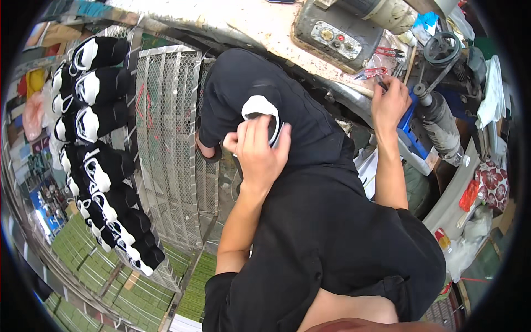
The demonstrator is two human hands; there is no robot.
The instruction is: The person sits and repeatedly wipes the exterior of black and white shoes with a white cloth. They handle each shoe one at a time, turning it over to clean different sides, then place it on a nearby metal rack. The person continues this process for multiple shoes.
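Note:
My left hand (256, 148) is closed around a black-and-white shoe (258, 104), which rests on my dark-trousered thigh. Fingers reach into the shoe's opening; most of its black body is hard to tell from the trousers. At the bench on the right, my right hand (391, 103) pinches a small dark tool (381, 84), whose kind I cannot make out. Just beyond those fingertips lie red-handled thread snips (371, 72), with a second red pair (389, 52) behind them.
A mesh rack (168, 144) stands at left, carrying rows of black-and-white shoes (102, 105). Across the far side runs a worn workbench (232, 22) with a metal control box (334, 40). Machinery with a handwheel (442, 47) occupies the right, above bags and cloth.

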